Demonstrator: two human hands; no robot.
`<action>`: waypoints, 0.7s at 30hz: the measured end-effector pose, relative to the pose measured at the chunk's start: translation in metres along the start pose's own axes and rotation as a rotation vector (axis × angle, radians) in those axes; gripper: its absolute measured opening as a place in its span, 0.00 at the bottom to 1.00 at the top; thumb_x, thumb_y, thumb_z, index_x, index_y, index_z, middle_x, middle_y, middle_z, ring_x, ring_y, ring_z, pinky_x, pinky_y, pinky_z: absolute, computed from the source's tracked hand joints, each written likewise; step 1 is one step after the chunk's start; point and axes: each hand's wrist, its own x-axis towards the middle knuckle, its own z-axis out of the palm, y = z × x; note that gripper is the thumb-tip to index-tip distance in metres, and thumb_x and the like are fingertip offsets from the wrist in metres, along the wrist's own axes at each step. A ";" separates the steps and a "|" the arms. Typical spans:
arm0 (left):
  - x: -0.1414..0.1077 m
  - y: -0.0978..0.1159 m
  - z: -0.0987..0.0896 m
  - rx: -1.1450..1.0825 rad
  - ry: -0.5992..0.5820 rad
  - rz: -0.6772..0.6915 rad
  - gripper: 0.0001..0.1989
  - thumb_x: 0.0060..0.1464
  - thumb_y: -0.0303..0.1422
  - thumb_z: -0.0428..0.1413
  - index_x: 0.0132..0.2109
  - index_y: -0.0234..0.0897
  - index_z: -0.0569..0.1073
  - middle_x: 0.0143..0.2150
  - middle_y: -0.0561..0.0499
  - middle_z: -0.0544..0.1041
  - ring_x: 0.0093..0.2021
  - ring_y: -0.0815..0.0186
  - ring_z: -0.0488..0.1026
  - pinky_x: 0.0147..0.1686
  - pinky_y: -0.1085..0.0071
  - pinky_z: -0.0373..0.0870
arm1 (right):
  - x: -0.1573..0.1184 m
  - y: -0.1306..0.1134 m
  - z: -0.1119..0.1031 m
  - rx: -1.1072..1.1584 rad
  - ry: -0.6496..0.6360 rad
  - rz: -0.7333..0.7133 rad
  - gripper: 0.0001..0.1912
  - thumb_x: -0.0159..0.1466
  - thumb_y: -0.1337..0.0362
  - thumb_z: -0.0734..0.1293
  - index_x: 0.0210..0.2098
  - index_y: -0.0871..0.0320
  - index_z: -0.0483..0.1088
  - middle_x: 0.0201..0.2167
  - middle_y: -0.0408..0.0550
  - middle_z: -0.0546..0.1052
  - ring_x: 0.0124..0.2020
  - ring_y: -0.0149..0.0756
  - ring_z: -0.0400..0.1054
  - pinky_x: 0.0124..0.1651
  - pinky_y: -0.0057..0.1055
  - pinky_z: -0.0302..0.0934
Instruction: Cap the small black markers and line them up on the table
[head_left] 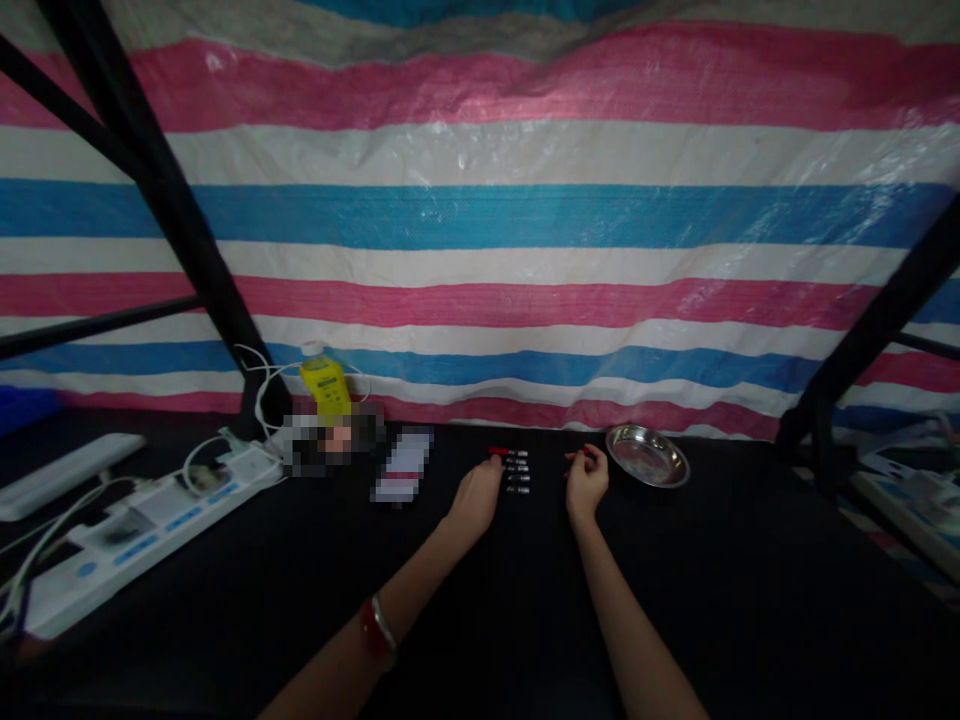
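Head view: left hand (pixel 475 497) curled loosely touching the pens (pixel 516 472), right hand (pixel 586 482) half-closed, seemingly empty; a careless nudge could scatter that row.

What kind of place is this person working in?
Probably a makeshift workbench or stall: a striped tarpaulin hangs behind a dark table, with a power strip and a metal dish beside the hands.

steel bowl (pixel 648 457) right, power strip (pixel 150 520) left
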 end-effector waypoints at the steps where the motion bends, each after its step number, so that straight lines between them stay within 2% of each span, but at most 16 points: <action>1: 0.009 0.004 0.000 -0.063 0.071 0.014 0.12 0.62 0.29 0.39 0.40 0.33 0.67 0.34 0.45 0.75 0.36 0.63 0.74 0.35 0.71 0.67 | 0.001 0.000 0.002 0.022 0.012 0.001 0.17 0.54 0.56 0.64 0.40 0.58 0.64 0.22 0.40 0.74 0.15 0.26 0.61 0.20 0.23 0.55; 5: 0.033 0.026 0.012 -0.291 0.339 0.084 0.08 0.61 0.31 0.45 0.39 0.37 0.68 0.34 0.50 0.76 0.36 0.66 0.74 0.37 0.72 0.67 | 0.004 0.002 0.009 0.217 -0.012 0.067 0.21 0.50 0.54 0.68 0.40 0.59 0.65 0.20 0.41 0.75 0.13 0.23 0.58 0.17 0.22 0.50; 8: 0.034 0.047 0.029 -0.288 0.395 0.212 0.06 0.59 0.29 0.48 0.37 0.37 0.70 0.33 0.51 0.76 0.35 0.65 0.73 0.38 0.70 0.67 | 0.010 0.003 0.009 0.400 -0.166 0.229 0.22 0.45 0.56 0.72 0.37 0.59 0.67 0.20 0.42 0.76 0.11 0.22 0.56 0.14 0.21 0.49; 11: 0.029 0.060 0.045 -0.285 0.409 0.355 0.08 0.57 0.25 0.48 0.36 0.37 0.71 0.34 0.51 0.77 0.35 0.66 0.74 0.40 0.69 0.67 | 0.016 0.002 0.005 0.536 -0.347 0.401 0.19 0.43 0.60 0.75 0.33 0.58 0.69 0.23 0.44 0.77 0.16 0.27 0.66 0.17 0.23 0.58; 13: 0.026 0.063 0.052 -0.296 0.447 0.394 0.09 0.57 0.24 0.48 0.37 0.37 0.72 0.36 0.50 0.77 0.38 0.65 0.74 0.41 0.68 0.67 | 0.019 0.001 0.003 0.583 -0.428 0.477 0.17 0.44 0.63 0.75 0.32 0.57 0.70 0.25 0.45 0.78 0.23 0.32 0.71 0.23 0.26 0.64; 15: 0.025 0.061 0.057 -0.296 0.518 0.395 0.09 0.57 0.24 0.47 0.37 0.36 0.72 0.38 0.49 0.77 0.39 0.64 0.73 0.41 0.66 0.68 | 0.019 0.000 0.001 0.608 -0.475 0.534 0.15 0.44 0.66 0.74 0.32 0.57 0.71 0.26 0.45 0.78 0.27 0.34 0.73 0.27 0.26 0.67; 18: 0.025 0.057 0.062 -0.299 0.646 0.414 0.10 0.57 0.25 0.48 0.39 0.37 0.73 0.38 0.48 0.78 0.42 0.64 0.73 0.44 0.64 0.68 | 0.016 -0.002 0.000 0.619 -0.518 0.581 0.15 0.43 0.67 0.74 0.31 0.57 0.72 0.26 0.44 0.78 0.27 0.32 0.73 0.29 0.24 0.68; 21: 0.024 0.056 0.065 -0.307 0.702 0.463 0.10 0.58 0.27 0.48 0.41 0.38 0.74 0.41 0.48 0.78 0.44 0.64 0.73 0.46 0.64 0.68 | 0.012 -0.004 0.000 0.602 -0.572 0.579 0.15 0.42 0.68 0.74 0.31 0.56 0.72 0.26 0.42 0.78 0.28 0.31 0.73 0.31 0.23 0.68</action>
